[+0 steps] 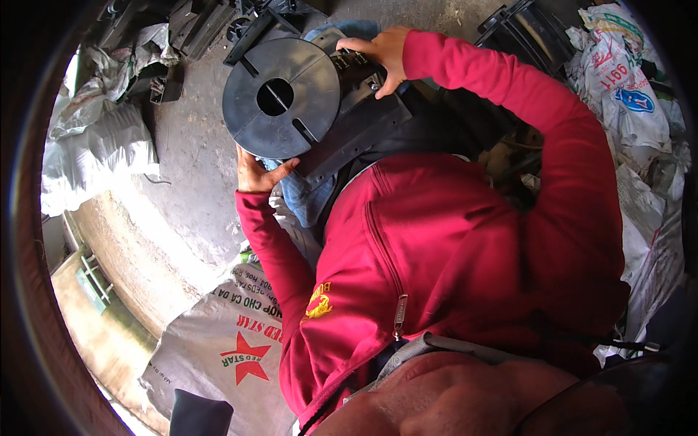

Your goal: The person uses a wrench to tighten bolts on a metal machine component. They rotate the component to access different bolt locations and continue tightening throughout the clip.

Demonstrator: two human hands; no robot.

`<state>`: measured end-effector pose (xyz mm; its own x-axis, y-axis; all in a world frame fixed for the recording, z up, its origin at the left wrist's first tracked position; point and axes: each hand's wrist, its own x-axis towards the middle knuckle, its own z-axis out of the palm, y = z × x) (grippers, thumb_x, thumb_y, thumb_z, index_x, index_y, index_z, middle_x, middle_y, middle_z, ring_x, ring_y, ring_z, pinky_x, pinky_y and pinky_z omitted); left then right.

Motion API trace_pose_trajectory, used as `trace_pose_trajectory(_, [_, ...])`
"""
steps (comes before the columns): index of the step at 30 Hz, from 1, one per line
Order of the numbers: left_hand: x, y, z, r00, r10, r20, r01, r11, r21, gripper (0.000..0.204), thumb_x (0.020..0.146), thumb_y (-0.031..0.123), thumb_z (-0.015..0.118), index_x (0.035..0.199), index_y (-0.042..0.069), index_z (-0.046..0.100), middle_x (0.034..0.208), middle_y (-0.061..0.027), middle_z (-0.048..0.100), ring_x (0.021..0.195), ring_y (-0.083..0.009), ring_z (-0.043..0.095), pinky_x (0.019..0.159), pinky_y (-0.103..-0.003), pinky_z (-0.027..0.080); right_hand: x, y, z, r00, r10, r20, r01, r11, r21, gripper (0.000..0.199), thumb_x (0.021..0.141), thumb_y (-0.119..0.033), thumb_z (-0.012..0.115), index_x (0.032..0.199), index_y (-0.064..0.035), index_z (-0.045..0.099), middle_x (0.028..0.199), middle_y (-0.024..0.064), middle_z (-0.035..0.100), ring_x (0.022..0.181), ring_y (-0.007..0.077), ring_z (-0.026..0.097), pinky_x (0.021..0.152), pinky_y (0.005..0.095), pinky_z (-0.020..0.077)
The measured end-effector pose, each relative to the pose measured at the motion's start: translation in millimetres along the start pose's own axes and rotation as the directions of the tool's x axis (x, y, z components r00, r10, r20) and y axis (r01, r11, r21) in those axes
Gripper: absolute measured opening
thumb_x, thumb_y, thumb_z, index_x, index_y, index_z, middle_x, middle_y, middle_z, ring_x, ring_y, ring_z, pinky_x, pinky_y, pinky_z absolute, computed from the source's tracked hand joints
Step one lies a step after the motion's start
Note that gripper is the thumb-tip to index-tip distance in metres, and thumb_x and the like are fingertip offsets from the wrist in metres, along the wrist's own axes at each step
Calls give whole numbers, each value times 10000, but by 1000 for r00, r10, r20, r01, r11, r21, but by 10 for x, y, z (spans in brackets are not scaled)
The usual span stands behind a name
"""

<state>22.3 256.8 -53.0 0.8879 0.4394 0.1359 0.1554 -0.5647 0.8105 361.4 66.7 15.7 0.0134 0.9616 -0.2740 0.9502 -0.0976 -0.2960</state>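
Workshop: black parts (200,29), grey floor (190,127)

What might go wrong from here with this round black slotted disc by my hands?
The left hand shows only at the rim of the round black disc with slots, so a weak grip might let it tip. The right hand spreads around small metallic parts beside the disc, and could get pinched if anything shifts.

Strong daylight falls on my left, burning the floor (207,229) to white glare, while the space under my right sleeve (556,109) sinks into deep shadow. A soft sheen lies on the grey disc (313,87), fairly sharp before me. The fisheye bends edges toward its black rim, bluish flare at left.
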Motion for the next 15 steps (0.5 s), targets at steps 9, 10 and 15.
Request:
trace_pose_trajectory(9, [89, 356, 117, 998, -5, -56, -6, 981, -191, 806, 567, 123, 935, 1219, -3, 479, 1149, -115, 600, 1026, -214, 605, 918, -350, 484, -104, -6, -154, 998, -17, 53, 9, 988, 157, 1083, 579, -420, 859, 1427, -182, 230, 885, 139, 696, 841, 355, 673, 758, 407, 519])
trace_pose_trajectory(10, [61, 402, 119, 997, -56, -47, 44, 974, -222, 803, 571, 123, 934, 1220, -2, 479, 1142, -114, 606, 1020, -213, 610, 917, -351, 485, -75, 75, -91, 997, -77, 25, 68, 965, 254, 1126, 575, -431, 866, 1456, -177, 212, 915, 139, 700, 871, 342, 676, 783, 396, 518])
trace_pose_trajectory(15, [26, 365, 135, 998, -55, -10, 50, 954, -297, 750, 618, 154, 913, 1216, -5, 489, 1106, -108, 633, 1003, -211, 622, 899, -353, 488, -124, 47, -228, 995, -17, 95, -16, 943, 333, 1103, 597, -436, 864, 1477, -184, 248, 992, 143, 698, 936, 320, 670, 800, 388, 517])
